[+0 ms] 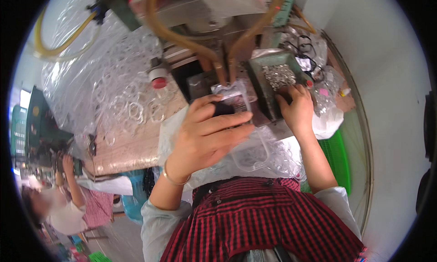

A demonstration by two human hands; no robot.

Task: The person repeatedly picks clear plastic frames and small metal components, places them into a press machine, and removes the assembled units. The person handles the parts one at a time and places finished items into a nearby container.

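Observation:
My left hand (207,132) is closed on a clear plastic frame (246,96), its thumb and fingers on either side of it under the machine's two brass-coloured tubes (223,68). Part of the frame is hidden by the fingers. Inside the green metal tray (258,62) to the right lies a heap of small silver metal parts (278,75). My right hand (297,108) reaches over the tray's near right corner with bent fingers at the heap. Whatever is between those fingertips is too small to make out.
Many clear plastic frames (134,109) are heaped on the wooden table at the left, beside a red-tipped knob (159,82). More clear pieces (284,157) lie over my lap. A green basket (336,159) stands at the right. Another person (68,207) sits at the far left.

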